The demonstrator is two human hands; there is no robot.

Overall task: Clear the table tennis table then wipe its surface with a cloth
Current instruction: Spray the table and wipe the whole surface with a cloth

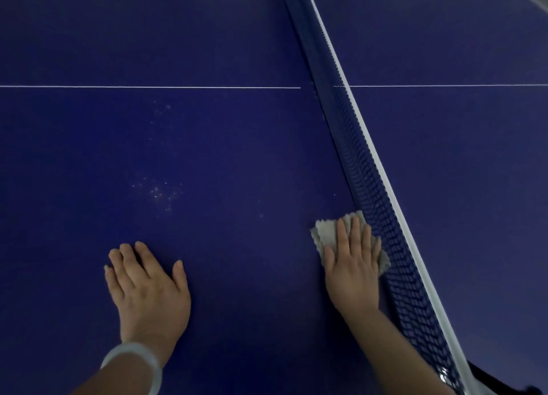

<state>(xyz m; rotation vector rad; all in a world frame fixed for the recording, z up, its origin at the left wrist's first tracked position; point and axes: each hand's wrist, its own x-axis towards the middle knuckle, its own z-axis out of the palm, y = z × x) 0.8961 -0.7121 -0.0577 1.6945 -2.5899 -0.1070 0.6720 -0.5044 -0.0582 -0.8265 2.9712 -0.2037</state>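
Right hand (pixel 353 264) flat on a grey cloth (pixel 327 231), fingers straight, no grip closed round it, pressing it onto the blue table (pixel 237 142) right against the foot of the net (pixel 364 169); left hand (pixel 148 287) spread palm-down on bare table well apart from the cloth, holding nothing; pale bangle (pixel 139 362) at the left wrist; faint white specks (pixel 157 193) ahead of the left hand; thin white centre line (pixel 148 87) beyond.
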